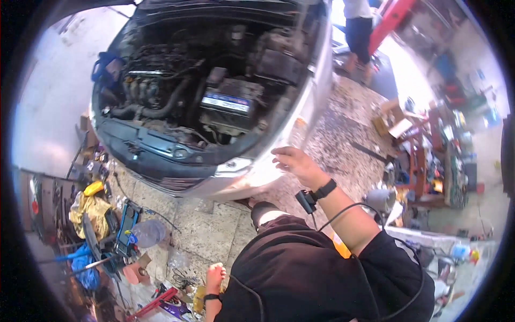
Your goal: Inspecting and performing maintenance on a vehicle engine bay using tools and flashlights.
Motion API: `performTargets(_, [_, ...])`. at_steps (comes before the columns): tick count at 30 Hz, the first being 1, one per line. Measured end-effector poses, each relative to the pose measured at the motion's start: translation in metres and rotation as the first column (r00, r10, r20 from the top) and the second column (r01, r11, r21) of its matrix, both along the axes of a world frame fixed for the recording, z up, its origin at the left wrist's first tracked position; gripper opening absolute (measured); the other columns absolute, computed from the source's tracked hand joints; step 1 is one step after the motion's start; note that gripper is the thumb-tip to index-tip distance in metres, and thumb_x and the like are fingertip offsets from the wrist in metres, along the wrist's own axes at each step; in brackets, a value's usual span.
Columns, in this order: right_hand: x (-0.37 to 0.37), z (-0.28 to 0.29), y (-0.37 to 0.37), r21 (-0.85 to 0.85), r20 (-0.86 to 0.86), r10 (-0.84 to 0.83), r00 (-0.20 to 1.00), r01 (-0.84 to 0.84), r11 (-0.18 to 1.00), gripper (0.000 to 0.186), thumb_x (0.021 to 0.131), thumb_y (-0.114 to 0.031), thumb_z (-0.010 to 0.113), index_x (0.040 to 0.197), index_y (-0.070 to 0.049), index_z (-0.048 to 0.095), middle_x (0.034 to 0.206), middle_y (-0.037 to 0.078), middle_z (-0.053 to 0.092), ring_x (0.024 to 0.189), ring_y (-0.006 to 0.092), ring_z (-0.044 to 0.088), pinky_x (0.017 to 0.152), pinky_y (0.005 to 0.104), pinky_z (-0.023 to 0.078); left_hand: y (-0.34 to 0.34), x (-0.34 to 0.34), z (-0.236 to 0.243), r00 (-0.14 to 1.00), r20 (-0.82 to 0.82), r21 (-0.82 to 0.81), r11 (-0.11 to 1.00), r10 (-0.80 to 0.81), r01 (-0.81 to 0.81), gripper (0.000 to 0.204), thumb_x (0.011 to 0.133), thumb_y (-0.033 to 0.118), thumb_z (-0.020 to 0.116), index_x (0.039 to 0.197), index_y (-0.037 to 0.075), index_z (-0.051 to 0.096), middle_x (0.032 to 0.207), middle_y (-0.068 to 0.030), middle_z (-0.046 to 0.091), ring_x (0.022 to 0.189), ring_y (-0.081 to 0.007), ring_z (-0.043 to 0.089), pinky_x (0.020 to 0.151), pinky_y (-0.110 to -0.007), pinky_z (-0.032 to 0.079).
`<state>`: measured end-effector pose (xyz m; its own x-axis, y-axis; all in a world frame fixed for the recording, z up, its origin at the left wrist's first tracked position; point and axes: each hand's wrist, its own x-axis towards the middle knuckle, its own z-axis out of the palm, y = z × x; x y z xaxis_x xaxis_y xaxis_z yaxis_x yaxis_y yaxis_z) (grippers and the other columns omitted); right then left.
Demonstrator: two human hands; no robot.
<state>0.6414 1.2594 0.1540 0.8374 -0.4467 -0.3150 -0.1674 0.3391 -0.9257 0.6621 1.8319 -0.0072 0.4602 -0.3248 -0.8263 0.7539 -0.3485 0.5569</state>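
A silver car (268,172) stands in front of me with its bonnet up. The engine bay (161,91) is exposed, with a black battery (228,102) on its right side. My right hand (294,162) is raised beside the car's front corner, fingers apart and holding nothing. A black band and a small black device sit on that wrist, with a cable running down my arm. My left hand (215,276) hangs low at my side above the stone floor, fingers curled into a fist, also with a dark wrist band. Nothing shows in it.
A blue floor jack (126,225), a clear plastic bottle (148,233), a yellow cloth (91,211) and a red tool (155,302) lie on the floor to the left. Cardboard boxes (394,119) and a cluttered red rack (429,155) are at the right. Another person (357,32) stands behind the car.
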Motion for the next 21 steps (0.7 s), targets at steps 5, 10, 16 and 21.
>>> performTargets(5, [-0.193, -0.016, -0.009, 0.183, -0.318, -0.308, 0.897, 0.377, 0.908, 0.028, 0.092, -0.021, 0.064, 0.116, -0.006, 0.061, 0.095, 0.004, 0.066, 0.084, 0.0134, 0.063, 0.076, 0.0282, 0.051, -0.074, 0.009, 0.026, 0.980, 0.126, 0.171, 0.977, -0.154, 0.131, 0.019, 0.097, 0.024, 0.056, 0.102, 0.006, 0.061, 0.080, -0.0025, 0.064, 0.067, -0.0102, 0.059, 0.053, -0.024, 0.044])
performTargets(10, [-0.306, -0.024, -0.035, 0.217, -0.371, -0.455, 0.809, 0.552, 0.805, 0.027, 0.093, -0.022, 0.063, 0.114, -0.005, 0.061, 0.095, 0.004, 0.067, 0.083, 0.0134, 0.062, 0.072, 0.0282, 0.051, -0.164, -0.023, 0.061, 0.934, 0.229, 0.244, 0.945, -0.274, 0.218, 0.023, 0.094, 0.026, 0.059, 0.107, 0.006, 0.063, 0.086, -0.0035, 0.066, 0.071, -0.0114, 0.060, 0.061, -0.026, 0.047])
performTargets(16, [-0.413, -0.013, -0.139, 0.226, -0.211, -0.559, 0.802, 0.596, 0.770, 0.029, 0.093, -0.023, 0.062, 0.117, -0.006, 0.061, 0.096, 0.005, 0.066, 0.083, 0.0145, 0.062, 0.077, 0.0294, 0.051, -0.315, -0.093, 0.051, 0.863, 0.210, 0.216, 0.883, -0.460, 0.417, 0.024, 0.093, 0.025, 0.060, 0.106, 0.005, 0.065, 0.085, -0.0033, 0.066, 0.072, -0.0109, 0.060, 0.061, -0.026, 0.047])
performTargets(21, [-0.553, -0.008, -0.249, 0.053, -0.206, -0.749, 0.630, 0.771, 0.634, 0.019, 0.094, -0.022, 0.062, 0.109, -0.010, 0.063, 0.091, 0.000, 0.066, 0.080, 0.0128, 0.061, 0.072, 0.0288, 0.049, -0.482, -0.160, 0.054, 0.778, 0.217, 0.176, 0.807, -0.590, 0.563, 0.029, 0.093, 0.027, 0.060, 0.107, 0.002, 0.065, 0.089, -0.0066, 0.067, 0.076, -0.0138, 0.061, 0.066, -0.028, 0.048])
